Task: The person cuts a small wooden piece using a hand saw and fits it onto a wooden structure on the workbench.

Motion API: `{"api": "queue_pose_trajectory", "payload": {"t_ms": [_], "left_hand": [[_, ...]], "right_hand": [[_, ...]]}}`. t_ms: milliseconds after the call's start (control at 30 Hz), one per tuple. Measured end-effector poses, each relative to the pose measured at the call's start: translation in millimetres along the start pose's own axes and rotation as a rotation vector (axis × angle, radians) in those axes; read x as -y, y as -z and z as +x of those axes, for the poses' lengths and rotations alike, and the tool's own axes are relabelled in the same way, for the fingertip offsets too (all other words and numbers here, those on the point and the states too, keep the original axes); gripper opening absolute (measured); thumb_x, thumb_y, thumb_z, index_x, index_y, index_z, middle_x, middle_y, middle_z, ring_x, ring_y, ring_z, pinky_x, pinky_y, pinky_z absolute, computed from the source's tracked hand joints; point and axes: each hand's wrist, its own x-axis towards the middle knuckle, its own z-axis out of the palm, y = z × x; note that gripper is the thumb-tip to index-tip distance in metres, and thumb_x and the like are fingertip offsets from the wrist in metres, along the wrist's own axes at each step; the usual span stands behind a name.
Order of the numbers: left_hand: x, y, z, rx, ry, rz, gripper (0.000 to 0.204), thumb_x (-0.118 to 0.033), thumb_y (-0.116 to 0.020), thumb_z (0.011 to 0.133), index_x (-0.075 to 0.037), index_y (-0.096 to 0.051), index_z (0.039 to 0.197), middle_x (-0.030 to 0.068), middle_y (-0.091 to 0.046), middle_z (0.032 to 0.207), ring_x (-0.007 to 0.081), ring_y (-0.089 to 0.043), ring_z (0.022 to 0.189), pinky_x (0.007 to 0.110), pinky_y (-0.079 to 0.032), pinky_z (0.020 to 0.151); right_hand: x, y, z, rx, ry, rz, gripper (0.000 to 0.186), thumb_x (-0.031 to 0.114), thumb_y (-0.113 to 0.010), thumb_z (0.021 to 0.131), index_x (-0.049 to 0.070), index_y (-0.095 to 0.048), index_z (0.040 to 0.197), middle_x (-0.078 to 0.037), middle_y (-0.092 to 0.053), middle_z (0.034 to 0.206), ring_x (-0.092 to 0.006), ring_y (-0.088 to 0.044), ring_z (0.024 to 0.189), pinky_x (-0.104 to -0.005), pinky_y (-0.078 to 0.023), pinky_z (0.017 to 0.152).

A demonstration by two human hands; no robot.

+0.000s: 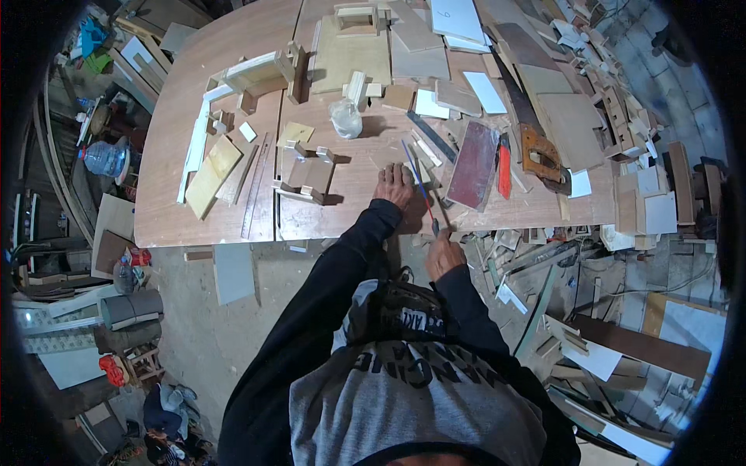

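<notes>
Head view: R hand (446, 255) is closed round the dark end of a thin blue-and-red tool (420, 186), just off the worktop's (241, 35) near edge; the tool slants away from the person, just R of the L hand (395, 185), w/ its far tip over the worktop. L hand rests low on the worktop, fingers bent fwd; can't tell if it grips or just presses smth. Prog., judging by layout: partway, prob. Done: a small wooden frame (307, 171) stands L of the hands w/ its pcs seemingly joined, & a longer frame (260, 71) stands beyond it. Left, as far as shown: pale strips (427, 149) and a dark strip (433, 137) lie loose ahead of the hands; can't tell if any cut or mark is made at the tool, detail's too small. Edges/room: near edge is right by R hand, so pulling back has free air, though the person's body is close behind. Bare worktop btwn L hand & small frame gives L hand some room. R side's tight: reddish board (472, 165), red tool (504, 167) & handsaw (541, 153) sit close together, so sideways moves that way could bump them.
</notes>
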Motion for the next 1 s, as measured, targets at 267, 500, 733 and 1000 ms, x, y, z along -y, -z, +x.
{"api": "queue_pose_trajectory", "payload": {"t_ms": [267, 500, 733, 1000], "left_hand": [[0.2, -3.4, 4.1, 0.018, 0.065, -0.069, 0.038, -0.017, -0.049, 0.08, 0.008, -0.051, 0.109, 0.0239, -0.053, 0.111, 0.0388, -0.05, 0.106, 0.05, -0.042, 0.087], [0.8, -1.9, 6.1, -0.003, -0.005, 0.04, 0.035, -0.016, -0.049, 0.08, 0.007, -0.052, 0.106, 0.0237, -0.053, 0.11, 0.0379, -0.051, 0.105, 0.048, -0.044, 0.084], [2.2, -5.2, 6.5, -0.05, -0.035, 0.096, 0.034, -0.016, -0.05, 0.079, 0.008, -0.052, 0.103, 0.0238, -0.054, 0.107, 0.0382, -0.052, 0.101, 0.048, -0.044, 0.084], [3.3, -2.0, 8.6, -0.107, -0.055, 0.066, 0.033, -0.015, -0.051, 0.077, 0.008, -0.054, 0.1, 0.024, -0.055, 0.104, 0.0366, -0.054, 0.095, 0.046, -0.047, 0.076]], "right_hand": [[-15.1, -16.8, -2.1, 0.221, -0.274, -0.036, 0.028, 0.017, -0.052, 0.08, -0.004, -0.047, 0.099, -0.026, -0.059, 0.083, -0.0409, -0.058, 0.082, -0.0479, -0.045, 0.071], [-27.2, -38.8, 10.8, -0.228, 0.331, -0.28, 0.027, 0.014, -0.055, 0.077, -0.005, -0.049, 0.096, -0.022, -0.058, 0.077, -0.036, -0.059, 0.076, -0.0431, -0.047, 0.066], [-8.2, -19.3, 0.0, -0.343, 0.401, 0.148, 0.033, 0.012, -0.054, 0.077, -0.006, -0.045, 0.104, -0.026, -0.059, 0.078, -0.0422, -0.059, 0.077, -0.0473, -0.045, 0.065], [-5.3, -9.2, -1.0, -0.346, 0.334, 0.037, 0.03, 0.017, -0.05, 0.081, -0.005, -0.047, 0.099, -0.029, -0.058, 0.083, -0.0449, -0.056, 0.079, -0.0508, -0.044, 0.069]]}}
